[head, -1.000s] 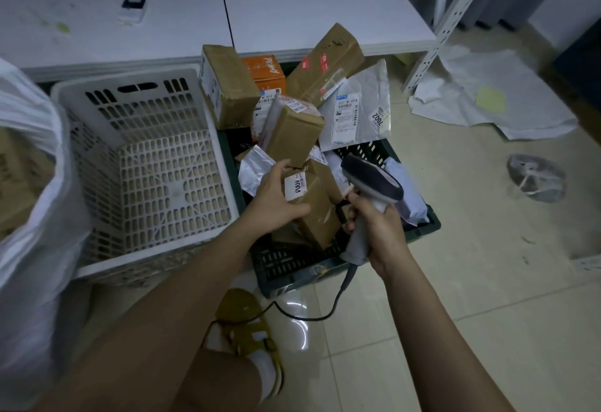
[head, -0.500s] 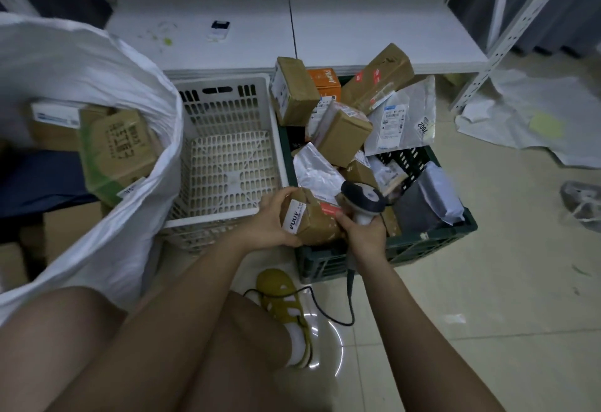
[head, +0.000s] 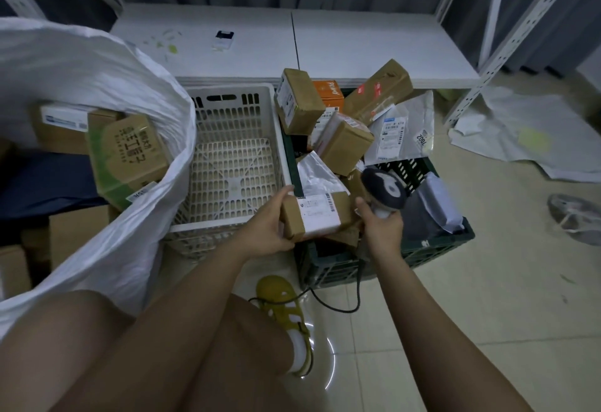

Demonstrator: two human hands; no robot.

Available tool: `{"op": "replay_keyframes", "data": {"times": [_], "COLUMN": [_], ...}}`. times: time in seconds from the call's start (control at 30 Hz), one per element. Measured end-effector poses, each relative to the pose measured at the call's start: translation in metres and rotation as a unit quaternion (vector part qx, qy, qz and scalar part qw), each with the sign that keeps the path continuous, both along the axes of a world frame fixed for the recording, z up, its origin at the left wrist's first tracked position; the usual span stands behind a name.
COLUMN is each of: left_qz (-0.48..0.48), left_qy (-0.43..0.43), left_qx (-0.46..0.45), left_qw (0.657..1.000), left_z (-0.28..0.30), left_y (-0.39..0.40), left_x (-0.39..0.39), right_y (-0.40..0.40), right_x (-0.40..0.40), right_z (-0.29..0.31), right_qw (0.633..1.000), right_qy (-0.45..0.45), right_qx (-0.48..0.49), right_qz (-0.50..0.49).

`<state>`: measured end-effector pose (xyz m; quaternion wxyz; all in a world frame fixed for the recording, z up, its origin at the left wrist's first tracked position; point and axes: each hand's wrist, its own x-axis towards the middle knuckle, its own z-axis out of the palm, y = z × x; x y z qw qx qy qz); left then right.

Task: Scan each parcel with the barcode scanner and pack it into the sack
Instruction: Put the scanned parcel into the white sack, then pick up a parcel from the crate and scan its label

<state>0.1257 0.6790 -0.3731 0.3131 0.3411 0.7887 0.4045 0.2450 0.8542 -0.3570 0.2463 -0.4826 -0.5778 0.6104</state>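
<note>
My left hand grips a small brown cardboard parcel with a white label facing up, held over the near edge of the dark green crate. My right hand holds the grey barcode scanner by its handle, its head just right of the parcel. The crate holds several more brown boxes and white mailer bags. The big white sack stands open at the left with several boxes inside.
A white slotted basket sits between sack and crate. A low white table stands behind, a shelf post at right. White wrapping lies on the tile floor. The scanner cable loops beside my yellow shoe.
My left hand lifted the parcel out of the pile and turned it so the label faces up. The scanner drew in close beside it. The view swung left, showing the sack.
</note>
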Motion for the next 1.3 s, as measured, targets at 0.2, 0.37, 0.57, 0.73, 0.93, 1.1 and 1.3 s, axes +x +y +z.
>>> {"op": "replay_keyframes", "data": {"times": [0.2,0.37,0.57,0.73,0.93,1.1,1.3], "left_qz": [0.087,0.185,0.192,0.069,0.203,0.276,0.297], "left_qy": [-0.149,-0.302,-0.221,-0.108,-0.316,-0.314,-0.226], "left_qx": [-0.02,-0.106,-0.004,-0.006,-0.036,0.009,0.12], "left_qw": [0.985,0.929,0.956,0.992,0.926,0.908,0.92], "left_z": [-0.005,-0.009,-0.002,-0.007,-0.002,0.001,0.006], "left_y": [0.004,-0.002,-0.002,-0.008,-0.003,-0.004,-0.004], "left_x": [0.005,-0.002,-0.003,-0.001,0.001,-0.004,-0.01], "right_y": [-0.016,-0.015,-0.013,-0.014,-0.019,-0.016,-0.02], "right_x": [-0.008,-0.011,-0.008,-0.011,-0.014,-0.005,0.043], "right_z": [-0.009,-0.013,-0.011,-0.016,-0.027,-0.013,0.015], "right_qw": [0.997,0.996,0.999,0.999,0.997,0.998,0.978], "right_qy": [-0.025,-0.02,0.017,0.006,-0.016,0.011,-0.006], "right_qx": [-0.051,-0.04,-0.031,-0.043,-0.044,-0.039,0.0], "right_qz": [0.059,0.073,0.0,0.032,0.059,0.048,0.208]}}
